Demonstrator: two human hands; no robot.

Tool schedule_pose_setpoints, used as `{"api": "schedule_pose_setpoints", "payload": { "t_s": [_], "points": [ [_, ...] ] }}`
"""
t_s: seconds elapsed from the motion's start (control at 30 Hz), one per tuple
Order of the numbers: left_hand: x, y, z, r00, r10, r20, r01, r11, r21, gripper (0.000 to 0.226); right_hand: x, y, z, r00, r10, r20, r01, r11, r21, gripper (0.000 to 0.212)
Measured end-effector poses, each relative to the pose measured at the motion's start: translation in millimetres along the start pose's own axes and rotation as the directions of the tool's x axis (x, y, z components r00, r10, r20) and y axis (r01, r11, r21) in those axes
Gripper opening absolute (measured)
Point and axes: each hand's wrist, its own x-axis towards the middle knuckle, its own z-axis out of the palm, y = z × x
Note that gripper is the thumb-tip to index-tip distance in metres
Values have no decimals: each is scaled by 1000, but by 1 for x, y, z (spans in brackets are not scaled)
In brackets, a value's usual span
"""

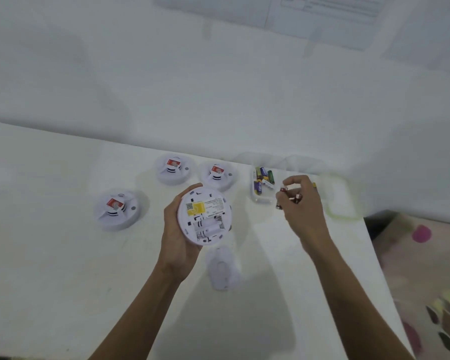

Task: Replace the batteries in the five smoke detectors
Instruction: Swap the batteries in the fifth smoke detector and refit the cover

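Note:
My left hand grips a white smoke detector turned back side up, its battery bay open and empty under a yellow label. My right hand pinches several small reddish batteries just right of a clear tub that holds several batteries. Three more smoke detectors lie face up on the white table: one at the left, two at the back. A white detector cover lies below the held detector.
A second clear tub stands right of my right hand, near the table's right edge. Beyond that edge is a patterned fabric. A white wall with taped papers rises behind the table.

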Motion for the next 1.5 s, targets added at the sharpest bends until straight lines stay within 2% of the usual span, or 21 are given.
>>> {"api": "schedule_pose_setpoints", "payload": {
  "t_s": [0.1,0.17,0.23,0.33,0.43,0.53,0.6,0.73,0.93,1.07,1.13,1.23,1.3,1.4,1.5],
  "points": [
    [8,-19,11,999,-46,-11,45,995,-91,39,45,25,-27,1000,27,-5,-28,994,-106,16],
    [13,-32,17,993,-105,-47,96,981,-170,39,76,42,-43,999,52,-9,-52,985,-164,18],
    [12,-39,31,993,-96,-66,86,987,-136,41,105,58,-55,997,78,3,-76,972,-223,19],
    [13,-51,46,993,-104,-61,98,990,-100,56,137,81,-65,988,139,60,-112,939,-325,18],
    [14,-63,54,996,-61,-63,56,995,-79,60,154,94,-66,977,150,151,-76,908,-413,15],
    [14,-66,63,998,-30,-63,30,1000,-8,92,164,96,-62,977,108,184,-13,890,-456,15],
    [15,-68,68,999,-32,-29,33,999,35,105,167,95,-59,973,93,210,25,866,-500,14],
    [19,-74,72,999,-36,11,36,999,34,102,169,99,-55,963,74,261,96,807,-583,11],
    [21,-78,72,999,-46,13,45,999,17,99,173,107,-56,971,31,238,124,786,-606,14],
    [24,-81,64,999,20,-37,-19,999,38,90,178,104,-54,980,-89,175,177,788,-589,11],
    [25,-80,62,998,11,-61,-10,1000,23,93,179,96,-47,971,-180,160,239,779,-579,12],
    [27,-75,60,996,20,-91,-17,999,27,96,178,78,-30,923,-290,251,383,735,-560,16],
    [30,-72,59,993,27,-113,-23,999,35,95,176,70,-16,885,-303,354,458,704,-542,18],
    [34,-69,58,991,29,-133,-24,999,39,98,172,66,8,847,-235,476,485,708,-513,18],
    [37,-67,56,988,46,-150,-41,998,37,99,172,71,30,818,-105,566,476,677,-562,14]
  ]
}}
